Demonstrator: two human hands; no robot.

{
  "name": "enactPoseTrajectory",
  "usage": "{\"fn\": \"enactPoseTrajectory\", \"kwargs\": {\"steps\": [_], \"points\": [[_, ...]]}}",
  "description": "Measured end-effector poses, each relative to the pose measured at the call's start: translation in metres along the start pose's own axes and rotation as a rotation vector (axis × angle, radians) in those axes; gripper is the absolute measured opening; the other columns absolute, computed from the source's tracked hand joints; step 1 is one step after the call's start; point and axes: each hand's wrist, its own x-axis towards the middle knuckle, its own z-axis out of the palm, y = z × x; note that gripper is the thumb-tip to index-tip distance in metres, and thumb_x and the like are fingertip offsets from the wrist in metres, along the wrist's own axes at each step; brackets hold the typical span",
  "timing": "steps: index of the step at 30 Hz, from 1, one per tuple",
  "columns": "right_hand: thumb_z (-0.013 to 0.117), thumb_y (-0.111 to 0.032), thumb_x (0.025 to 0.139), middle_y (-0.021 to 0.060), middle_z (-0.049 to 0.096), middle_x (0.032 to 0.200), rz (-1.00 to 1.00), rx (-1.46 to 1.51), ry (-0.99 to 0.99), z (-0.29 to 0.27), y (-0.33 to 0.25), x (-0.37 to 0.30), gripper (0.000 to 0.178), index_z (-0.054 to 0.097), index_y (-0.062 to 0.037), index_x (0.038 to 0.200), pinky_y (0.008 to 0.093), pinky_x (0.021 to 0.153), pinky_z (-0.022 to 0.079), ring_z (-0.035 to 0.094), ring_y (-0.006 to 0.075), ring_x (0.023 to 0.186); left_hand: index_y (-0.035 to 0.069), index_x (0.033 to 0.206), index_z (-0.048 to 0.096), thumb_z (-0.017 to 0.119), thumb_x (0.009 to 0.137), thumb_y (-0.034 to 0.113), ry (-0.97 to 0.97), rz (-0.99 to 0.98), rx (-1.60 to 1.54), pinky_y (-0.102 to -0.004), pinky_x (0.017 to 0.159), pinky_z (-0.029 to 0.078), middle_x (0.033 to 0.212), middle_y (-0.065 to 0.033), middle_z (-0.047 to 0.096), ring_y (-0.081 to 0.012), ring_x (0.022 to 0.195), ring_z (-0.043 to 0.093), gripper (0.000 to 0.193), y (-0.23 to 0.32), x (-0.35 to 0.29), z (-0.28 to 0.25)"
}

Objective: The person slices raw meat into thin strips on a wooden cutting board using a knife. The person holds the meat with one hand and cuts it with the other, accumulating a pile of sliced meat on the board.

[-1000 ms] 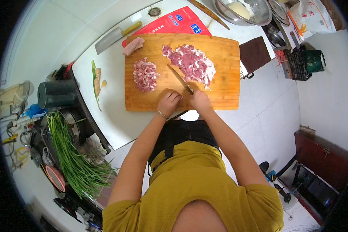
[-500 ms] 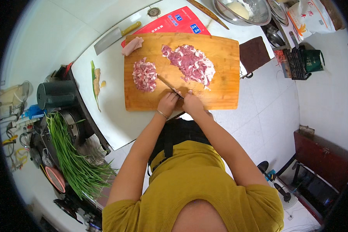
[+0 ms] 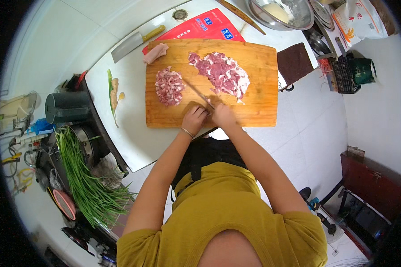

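On the wooden cutting board [image 3: 254, 109], my right hand [image 3: 224, 115] grips a knife [image 3: 196, 90], its narrow blade slanting toward the far left. Beside it, at the board's near edge, my left hand [image 3: 194, 119] has its fingers curled down close to the knife; whatever is under them is hidden. Beyond the blade's tip lies a heap of diced meat [image 3: 169, 86]. A larger spread of sliced meat [image 3: 223, 73], pink with white fat, covers the board's right middle. One pale pink chunk of meat [image 3: 156, 53] rests at the far left corner.
A cleaver [image 3: 129, 47] and a red sheet [image 3: 200, 26] lie beyond the board. Ginger [image 3: 114, 95] and a green onion are to its left. A metal bowl [image 3: 280, 14] with dough stands far right. Long green stalks [image 3: 87, 178] spill at the left.
My right hand and the knife have shifted slightly, and the right hand is now blurred. My left hand stays nearly in place. The meat heaps look unchanged.
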Motion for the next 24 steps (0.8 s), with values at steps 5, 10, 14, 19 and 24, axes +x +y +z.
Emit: {"fn": "enactPoseTrajectory", "kwargs": {"steps": [5, 10, 14, 19, 24], "points": [[0.053, -0.012, 0.078, 0.0241, 0.063, 0.084, 0.031, 0.062, -0.062, -0.029, 0.008, -0.024, 0.024, 0.055, -0.0017, 0.1, 0.0469, 0.069, 0.051, 0.063, 0.0378, 0.078, 0.003, 0.091, 0.062, 0.06, 0.075, 0.008, -0.002, -0.017, -0.019, -0.0332, 0.074, 0.047, 0.095, -0.0082, 0.059, -0.0251, 0.085, 0.057, 0.016, -0.005, -0.007, 0.006], [0.057, -0.011, 0.076, 0.0231, 0.063, 0.08, 0.022, 0.008, -0.15, -0.024, 0.006, -0.043, 0.022, 0.058, -0.0011, 0.096, 0.0468, 0.067, 0.051, 0.064, 0.0383, 0.075, 0.002, 0.096, 0.061, 0.059, 0.075, 0.007, 0.027, -0.032, -0.009, -0.034, 0.076, 0.048, 0.098, -0.0093, 0.059, -0.0267, 0.085, 0.057, 0.021, -0.001, -0.006, 0.007], [0.056, -0.007, 0.073, 0.0244, 0.062, 0.079, 0.013, 0.066, -0.1, -0.008, -0.006, -0.026, 0.016, 0.059, 0.0008, 0.086, 0.047, 0.068, 0.051, 0.063, 0.039, 0.075, 0.002, 0.099, 0.061, 0.055, 0.074, 0.007, -0.017, -0.022, 0.006, -0.0337, 0.078, 0.048, 0.099, -0.0099, 0.059, -0.0269, 0.088, 0.057, 0.026, -0.007, -0.007, 0.014], [0.055, -0.007, 0.073, 0.0247, 0.062, 0.081, 0.013, 0.069, -0.07, 0.0, -0.007, -0.017, 0.014, 0.06, 0.0017, 0.084, 0.0466, 0.069, 0.051, 0.063, 0.0385, 0.077, 0.003, 0.092, 0.061, 0.052, 0.072, 0.007, 0.024, 0.009, 0.04, -0.031, 0.076, 0.047, 0.092, -0.01, 0.058, -0.0242, 0.085, 0.055, 0.022, -0.012, -0.005, 0.011], [0.056, -0.011, 0.076, 0.023, 0.063, 0.085, 0.086, 0.028, -0.126, -0.008, 0.017, -0.051, 0.017, 0.06, 0.0004, 0.087, 0.0453, 0.07, 0.051, 0.064, 0.0361, 0.081, 0.003, 0.092, 0.061, 0.052, 0.071, 0.006, 0.024, -0.03, 0.058, -0.0314, 0.075, 0.047, 0.093, -0.0089, 0.059, -0.0242, 0.083, 0.055, 0.023, -0.011, -0.004, 0.011]]}}
